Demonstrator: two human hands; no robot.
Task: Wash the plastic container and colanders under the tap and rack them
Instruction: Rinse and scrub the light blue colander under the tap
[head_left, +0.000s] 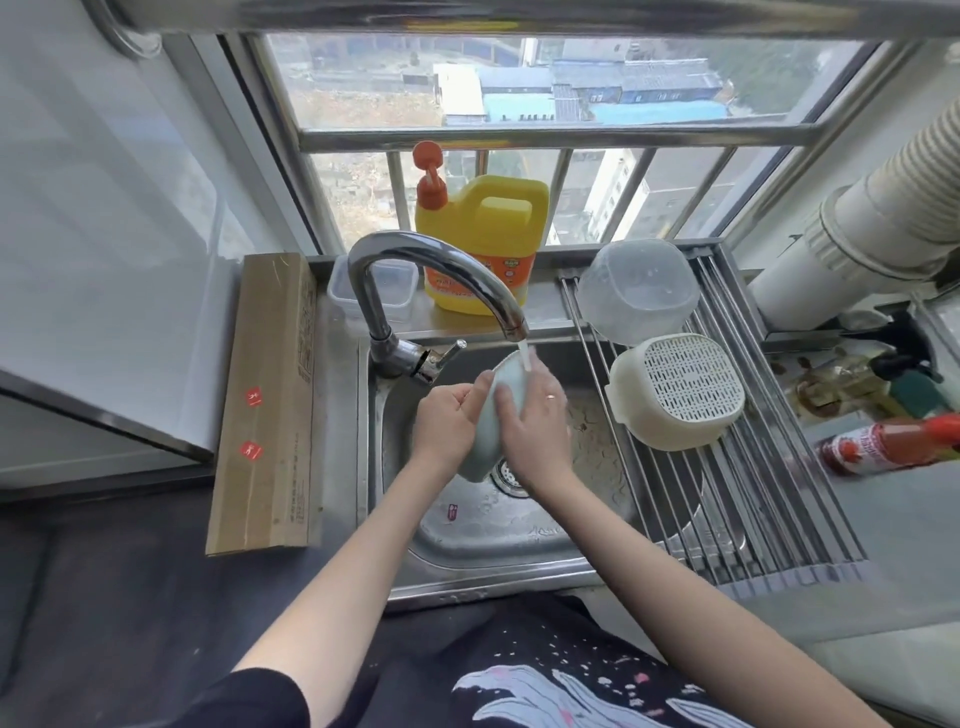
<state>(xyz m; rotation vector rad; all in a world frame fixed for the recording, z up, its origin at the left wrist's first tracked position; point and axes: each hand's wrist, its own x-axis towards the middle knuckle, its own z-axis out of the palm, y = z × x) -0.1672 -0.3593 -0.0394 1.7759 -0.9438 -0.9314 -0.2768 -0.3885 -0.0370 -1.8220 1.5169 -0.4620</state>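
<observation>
A pale green colander (485, 441) is held on edge over the steel sink (493, 535), right under the tap (415, 275), whose water runs onto its top rim. My left hand (449, 421) grips its left side and my right hand (535, 421) presses on its right face. On the roll-up drying rack (769, 499) over the sink's right half, a clear plastic container (638, 290) lies upside down at the back. A white colander (678, 391) lies upside down just in front of it.
A yellow detergent jug (485, 244) with an orange pump and a small clear lidded box (374, 291) stand on the ledge behind the tap. A long cardboard box (270, 400) lies left of the sink. A red sauce bottle (893, 444) and other bottles sit at the right.
</observation>
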